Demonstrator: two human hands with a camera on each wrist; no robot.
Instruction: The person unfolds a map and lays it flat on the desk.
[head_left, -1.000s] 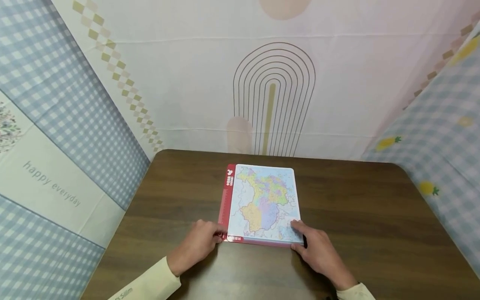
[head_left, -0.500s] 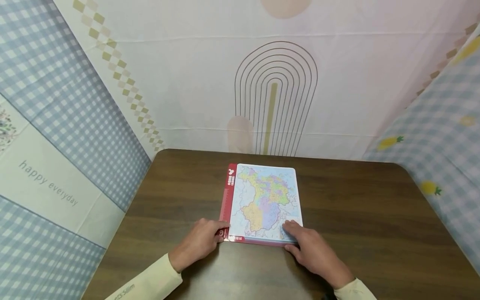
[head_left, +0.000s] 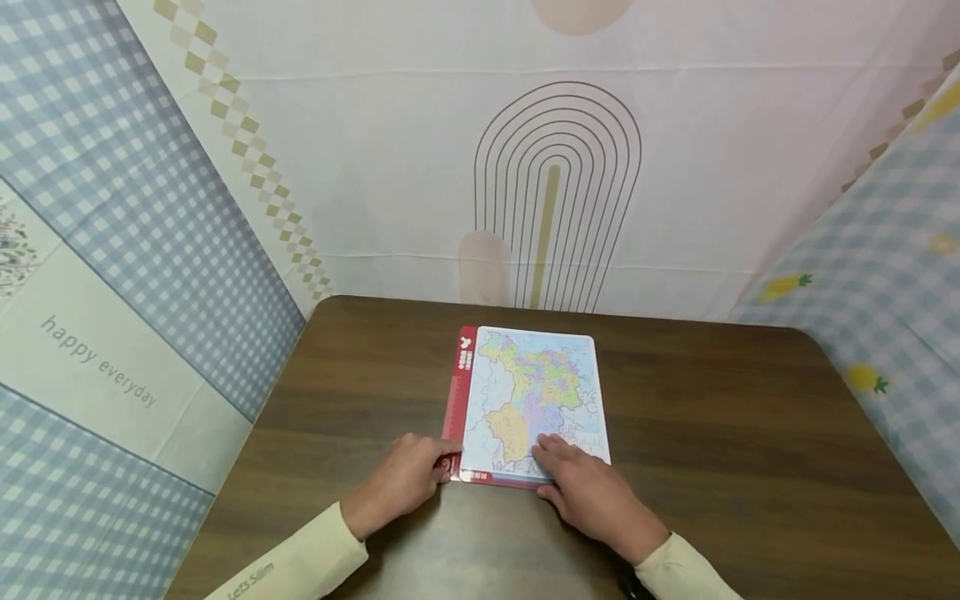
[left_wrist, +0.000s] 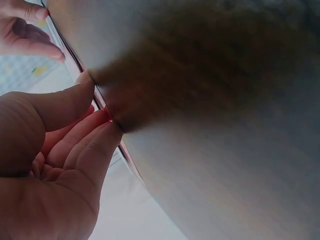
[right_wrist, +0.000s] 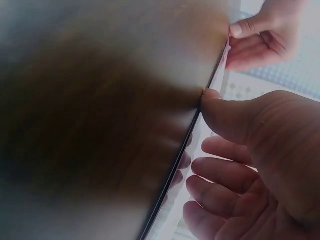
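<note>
A glossy, rounded-corner map (head_left: 498, 400) with a red left border lies on the brown wooden table (head_left: 360, 375). Blue and pink layers show along its near edge. My left hand (head_left: 401, 475) holds its near left corner, index finger on top and thumb at the edge; the left wrist view shows that hand's thumb (left_wrist: 70, 102) and fingertips close together there. My right hand (head_left: 592, 496) lies over the near right part, thumb at the near edge. In the right wrist view its fingers (right_wrist: 220, 175) are spread and relaxed above the glossy surface.
Behind the table hangs a white cloth (head_left: 390, 167) with a line-arch print. Blue checked cloths hang at the left (head_left: 187, 158) and right (head_left: 885, 250). The table's far edge meets the white cloth.
My right hand has slid left along the map's near edge, from its right corner toward the middle. My left hand stays at the left corner. The view has shifted slightly.
</note>
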